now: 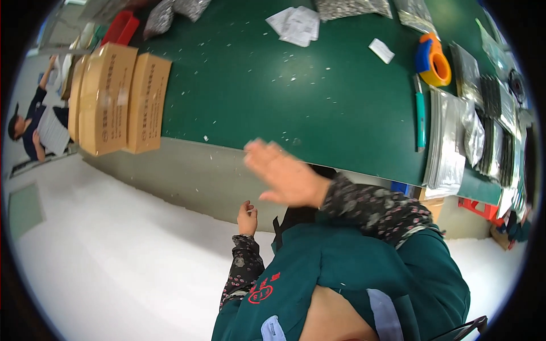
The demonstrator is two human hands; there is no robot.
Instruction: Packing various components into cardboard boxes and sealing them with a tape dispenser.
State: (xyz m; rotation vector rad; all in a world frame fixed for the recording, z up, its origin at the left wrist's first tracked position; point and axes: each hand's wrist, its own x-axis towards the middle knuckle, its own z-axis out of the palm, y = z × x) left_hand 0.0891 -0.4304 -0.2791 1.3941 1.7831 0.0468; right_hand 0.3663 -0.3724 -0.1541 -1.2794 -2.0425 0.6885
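My right hand (289,175) reaches across the near edge of the green table (244,102). Its fingers are stretched out flat, slightly blurred, and it holds nothing. Lower and to the left, my left hand (247,220) hangs beside my body, away from the table, its fingers loosely bent and apart with nothing visible in them. Small pale scraps are scattered over the tabletop in front of my right hand. Dark flowered sleeves cover both forearms.
Cardboard boxes (108,99) stand at the table's left end, near a red bin (120,28). To the right lie a teal cutter knife (420,116), an orange and blue tape dispenser (434,61) and stacked plastic bags (445,139). Papers (296,25) lie farther back. Another person (42,125) is at far left.
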